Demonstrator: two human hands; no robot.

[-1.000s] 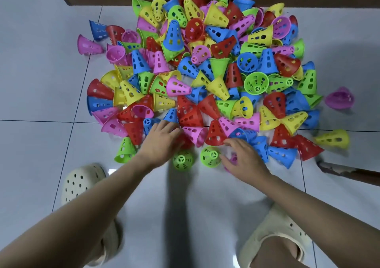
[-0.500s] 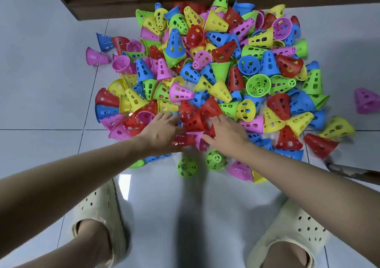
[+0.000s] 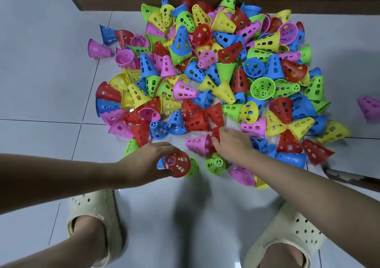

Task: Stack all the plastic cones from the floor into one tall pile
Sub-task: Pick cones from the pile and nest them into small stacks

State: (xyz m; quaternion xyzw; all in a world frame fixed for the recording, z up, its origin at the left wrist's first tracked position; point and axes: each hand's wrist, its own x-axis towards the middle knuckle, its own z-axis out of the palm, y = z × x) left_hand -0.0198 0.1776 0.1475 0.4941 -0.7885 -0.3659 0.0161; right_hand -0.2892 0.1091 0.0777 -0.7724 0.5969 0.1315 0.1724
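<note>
The heap of perforated plastic cones (image 3: 216,72) sprawls over the white tiled floor (image 3: 41,82) before me. My left hand (image 3: 144,163) clamps a red cone (image 3: 177,164); my right hand (image 3: 232,142) pinches another red cone (image 3: 216,133) beside a pink cone (image 3: 198,143). No readable writing.

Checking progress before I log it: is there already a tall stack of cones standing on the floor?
No: the cones lie loose in a heap on the floor, and the left hand holds one red cone.
</note>
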